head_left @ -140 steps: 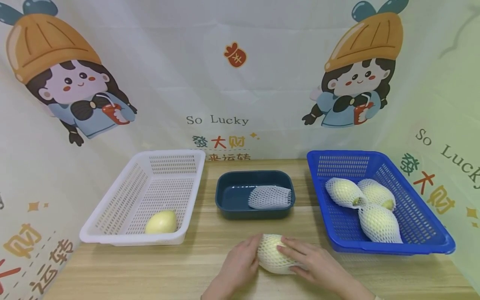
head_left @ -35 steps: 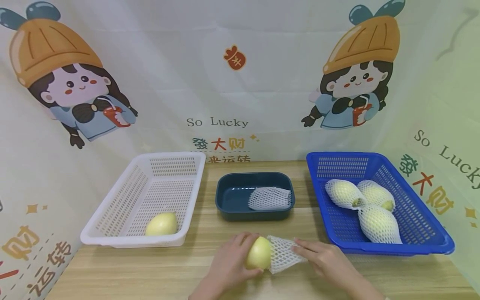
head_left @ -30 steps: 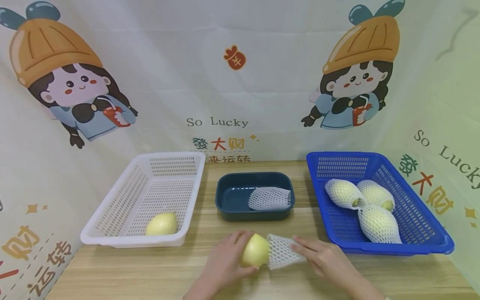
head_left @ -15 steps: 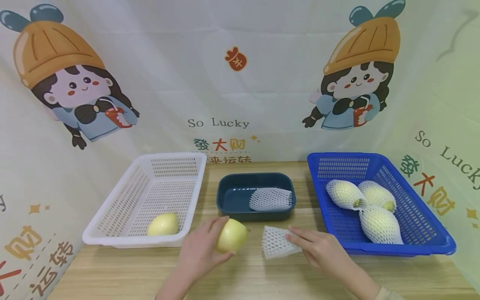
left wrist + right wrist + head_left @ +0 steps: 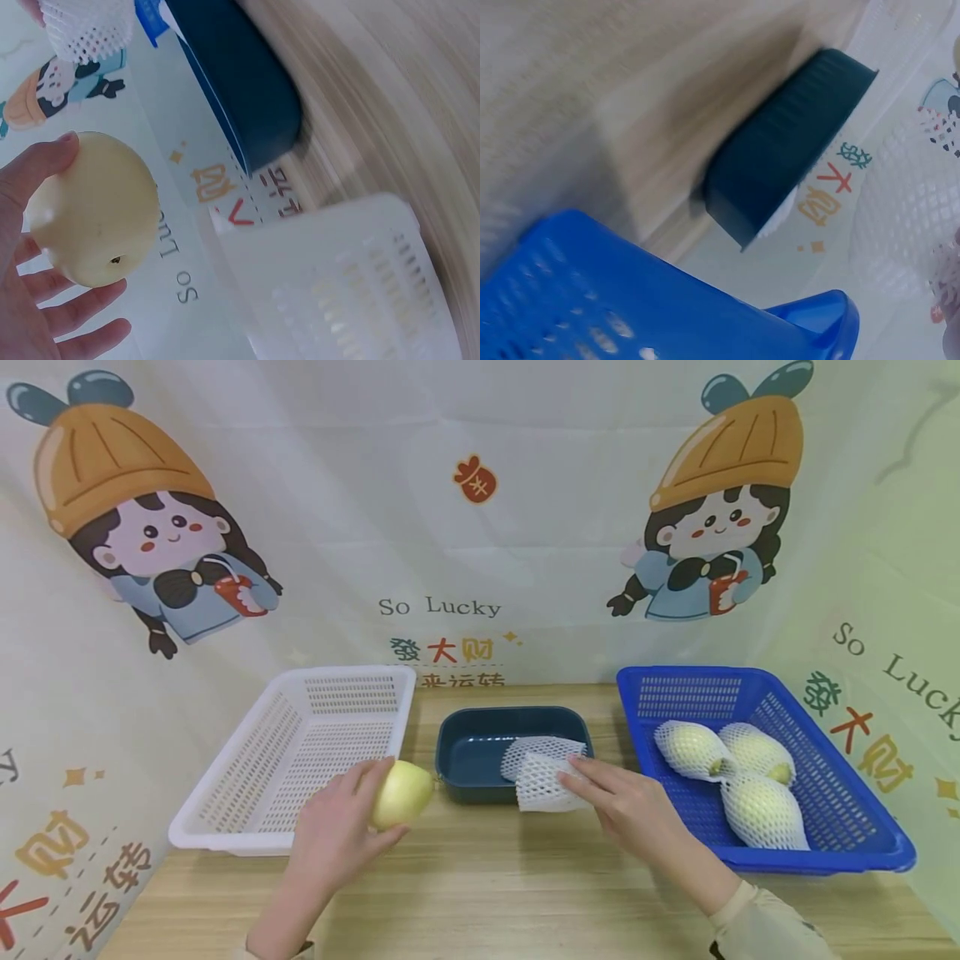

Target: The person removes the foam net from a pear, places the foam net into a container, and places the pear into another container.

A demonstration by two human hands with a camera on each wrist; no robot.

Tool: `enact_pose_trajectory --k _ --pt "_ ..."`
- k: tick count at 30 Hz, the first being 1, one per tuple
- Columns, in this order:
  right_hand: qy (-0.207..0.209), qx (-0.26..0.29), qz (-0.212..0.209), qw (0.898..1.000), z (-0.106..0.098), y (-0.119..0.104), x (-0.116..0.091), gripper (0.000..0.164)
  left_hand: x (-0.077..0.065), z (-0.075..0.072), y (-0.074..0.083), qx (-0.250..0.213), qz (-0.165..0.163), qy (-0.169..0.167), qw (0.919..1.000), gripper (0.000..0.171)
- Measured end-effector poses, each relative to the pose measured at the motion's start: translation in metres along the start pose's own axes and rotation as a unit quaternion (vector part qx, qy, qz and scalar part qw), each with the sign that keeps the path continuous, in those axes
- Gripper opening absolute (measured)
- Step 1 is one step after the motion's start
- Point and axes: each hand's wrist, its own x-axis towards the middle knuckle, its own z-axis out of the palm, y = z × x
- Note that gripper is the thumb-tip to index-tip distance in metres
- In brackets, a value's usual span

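My left hand [image 5: 337,822] holds a smooth pale yellow pear [image 5: 97,210], thumb on one side and fingers on the other, by the right edge of the white basket [image 5: 187,814]. The left wrist view shows a small dark spot at the pear's end. My right hand [image 5: 626,802] pinches a white foam net sleeve [image 5: 543,787] by one end. The sleeve hangs limp at the front rim of the dark teal tray [image 5: 468,758]. Behind it, another foam net [image 5: 536,746] lies in the tray, partly covered from view.
On the right stands a blue basket [image 5: 847,857] with three net-wrapped pears [image 5: 761,810] in it. Yellow shows faintly through the slots of the white basket in the left wrist view. A printed cloth [image 5: 555,527] hangs behind the wooden table [image 5: 487,893].
The net sleeve has come off the pear. My left hand has carried the pear left and up toward the white basket; my right hand has moved the sleeve forward to the tray.
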Motion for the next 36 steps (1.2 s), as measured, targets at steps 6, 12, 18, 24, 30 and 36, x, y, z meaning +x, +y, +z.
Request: enact_pose_trajectory --k 6,12,18,24,30,36 --pt "-0.003 -0.017 0.01 1.0 0.007 0.014 0.015 0.038 0.001 -0.009 -0.025 0.02 -0.012 0.004 0.9997 0.078" --pt "-0.017 -0.041 0.027 0.999 0.017 0.028 0.025 0.049 0.001 -0.012 -0.052 0.018 -0.035 -0.006 0.9992 0.078" --pt "-0.061 -0.064 0.055 0.995 0.028 0.037 0.036 0.047 -0.001 -0.012 -0.08 0.008 -0.073 -0.02 0.9971 0.077" --pt "-0.055 -0.072 0.053 0.994 0.042 0.046 0.047 0.043 -0.008 -0.01 -0.104 0.027 -0.097 -0.028 0.9945 0.076" --pt "-0.043 -0.096 0.042 0.994 0.057 0.046 0.061 0.039 -0.015 -0.01 -0.12 0.034 -0.14 -0.073 0.9869 0.078" --pt "-0.043 -0.124 0.035 0.991 0.074 0.041 0.069 0.037 -0.023 -0.007 -0.129 0.031 -0.157 -0.097 0.9823 0.077"
